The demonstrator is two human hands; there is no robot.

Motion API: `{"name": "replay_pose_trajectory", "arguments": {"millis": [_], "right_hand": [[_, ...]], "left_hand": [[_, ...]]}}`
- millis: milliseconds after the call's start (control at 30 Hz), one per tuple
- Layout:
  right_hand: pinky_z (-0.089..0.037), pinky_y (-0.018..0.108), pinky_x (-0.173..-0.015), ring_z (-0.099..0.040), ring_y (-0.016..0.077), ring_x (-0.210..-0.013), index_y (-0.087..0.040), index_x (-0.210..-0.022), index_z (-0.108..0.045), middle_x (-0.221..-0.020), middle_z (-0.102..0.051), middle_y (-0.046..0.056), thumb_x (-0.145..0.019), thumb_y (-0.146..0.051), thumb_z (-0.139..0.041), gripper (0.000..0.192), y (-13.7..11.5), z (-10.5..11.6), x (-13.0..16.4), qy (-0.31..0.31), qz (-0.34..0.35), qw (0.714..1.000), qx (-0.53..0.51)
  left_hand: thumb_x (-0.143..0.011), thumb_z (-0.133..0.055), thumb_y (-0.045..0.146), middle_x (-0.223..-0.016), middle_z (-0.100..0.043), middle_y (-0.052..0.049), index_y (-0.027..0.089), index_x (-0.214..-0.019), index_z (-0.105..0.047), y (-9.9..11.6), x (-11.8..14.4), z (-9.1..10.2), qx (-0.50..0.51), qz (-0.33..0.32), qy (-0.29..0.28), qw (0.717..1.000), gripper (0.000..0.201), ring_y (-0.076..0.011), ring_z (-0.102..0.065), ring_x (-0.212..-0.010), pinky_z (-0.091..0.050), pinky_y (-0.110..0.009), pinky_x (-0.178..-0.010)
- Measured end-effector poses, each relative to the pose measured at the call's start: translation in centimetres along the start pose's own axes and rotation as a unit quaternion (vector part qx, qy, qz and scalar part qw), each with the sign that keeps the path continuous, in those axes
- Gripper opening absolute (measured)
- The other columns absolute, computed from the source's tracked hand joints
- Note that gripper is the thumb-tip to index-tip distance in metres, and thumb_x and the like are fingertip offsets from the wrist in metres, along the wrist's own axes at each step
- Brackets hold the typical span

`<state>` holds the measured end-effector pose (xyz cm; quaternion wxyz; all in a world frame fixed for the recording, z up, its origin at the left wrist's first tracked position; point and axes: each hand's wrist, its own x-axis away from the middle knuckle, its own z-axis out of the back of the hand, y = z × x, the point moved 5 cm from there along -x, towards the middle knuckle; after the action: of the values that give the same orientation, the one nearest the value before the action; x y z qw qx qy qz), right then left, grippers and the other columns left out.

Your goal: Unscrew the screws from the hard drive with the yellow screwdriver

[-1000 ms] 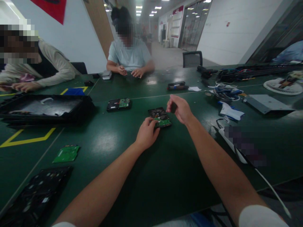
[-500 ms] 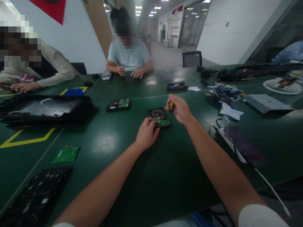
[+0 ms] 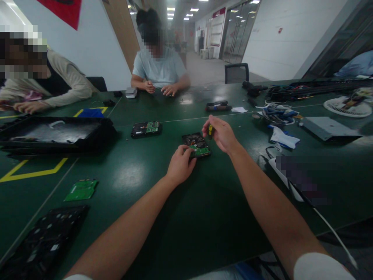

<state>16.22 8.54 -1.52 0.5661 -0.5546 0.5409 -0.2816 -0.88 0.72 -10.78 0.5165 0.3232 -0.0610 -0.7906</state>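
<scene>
In the head view a hard drive (image 3: 196, 138) lies on the green table with its green circuit board facing up on the near part. My left hand (image 3: 180, 165) grips its near left corner, thumb along the front edge and fingers over the board. Just right of the drive, my right hand (image 3: 223, 134) is closed around a small yellow-and-black handle (image 3: 210, 130), which looks like a screwdriver; its tip cannot be made out. Another hard drive (image 3: 145, 129) lies to the left, beyond my left hand.
A loose green circuit board (image 3: 81, 190) and dark drive bodies (image 3: 46, 237) lie at near left, black trays (image 3: 58, 134) behind. To the right are a white power strip (image 3: 287, 181), a glove (image 3: 284, 137), a metal case (image 3: 330, 127) and cables. Two people sit across the table.
My right hand and the yellow-and-black handle have shifted very slightly. My left hand and the hard drive stay in place.
</scene>
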Motion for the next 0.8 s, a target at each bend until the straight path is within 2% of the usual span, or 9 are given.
{"name": "replay_pose_trajectory", "arguments": {"millis": [200, 467, 533, 667, 800], "right_hand": [[-0.049, 0.027, -0.061, -0.056, 0.0120, -0.061, -0.024, -0.077, -0.067, -0.071, -0.060, -0.003, -0.084, -0.065, -0.081, 0.044, 0.37, 0.30, -0.16, 0.015, -0.013, 1.000, -0.018], [-0.048, 0.029, -0.059, -0.056, 0.0131, -0.061, -0.023, -0.080, -0.074, -0.071, -0.061, -0.001, -0.089, -0.063, -0.074, 0.041, -0.44, 0.49, -0.02, 0.001, -0.017, 1.000, -0.004], [-0.050, 0.029, -0.060, -0.059, 0.0133, -0.061, -0.023, -0.083, -0.075, -0.076, -0.066, 0.001, -0.089, -0.064, -0.074, 0.042, -0.35, 0.39, -0.02, -0.002, -0.019, 1.000, -0.002], [-0.060, 0.035, -0.078, -0.073, 0.0178, -0.073, -0.022, -0.091, -0.076, -0.097, -0.077, 0.005, -0.086, -0.065, -0.077, 0.043, 0.15, 0.34, -0.17, -0.004, -0.028, 0.999, -0.024], [-0.061, 0.040, -0.093, -0.079, 0.0251, -0.088, -0.021, -0.092, -0.075, -0.094, -0.079, 0.007, -0.085, -0.066, -0.079, 0.045, 0.43, 0.61, -0.36, 0.005, -0.045, 0.998, -0.038]], "left_hand": [[-0.100, -0.064, 0.029, -0.138, -0.054, -0.015, 0.022, -0.135, -0.062, 0.13, -0.04, 0.11, 0.001, -0.003, 0.005, 1.000, 0.036, -0.0324, -0.062, -0.126, -0.057, -0.054, -0.108], [-0.099, -0.065, 0.029, -0.137, -0.055, -0.014, 0.023, -0.134, -0.063, 0.20, -0.01, 0.21, 0.006, -0.001, 0.007, 1.000, 0.035, -0.0324, -0.062, -0.126, -0.058, -0.054, -0.107], [-0.099, -0.065, 0.029, -0.138, -0.054, -0.014, 0.023, -0.134, -0.062, 0.17, -0.01, 0.21, 0.008, 0.000, 0.006, 1.000, 0.036, -0.0324, -0.062, -0.126, -0.058, -0.054, -0.107], [-0.100, -0.065, 0.029, -0.139, -0.054, -0.015, 0.023, -0.135, -0.062, 0.13, 0.01, 0.15, 0.006, 0.003, 0.005, 1.000, 0.036, -0.0325, -0.062, -0.126, -0.057, -0.054, -0.108], [-0.099, -0.065, 0.029, -0.139, -0.054, -0.015, 0.022, -0.135, -0.062, 0.07, 0.01, 0.05, 0.001, 0.005, 0.002, 1.000, 0.037, -0.0328, -0.062, -0.126, -0.057, -0.054, -0.108]]}}
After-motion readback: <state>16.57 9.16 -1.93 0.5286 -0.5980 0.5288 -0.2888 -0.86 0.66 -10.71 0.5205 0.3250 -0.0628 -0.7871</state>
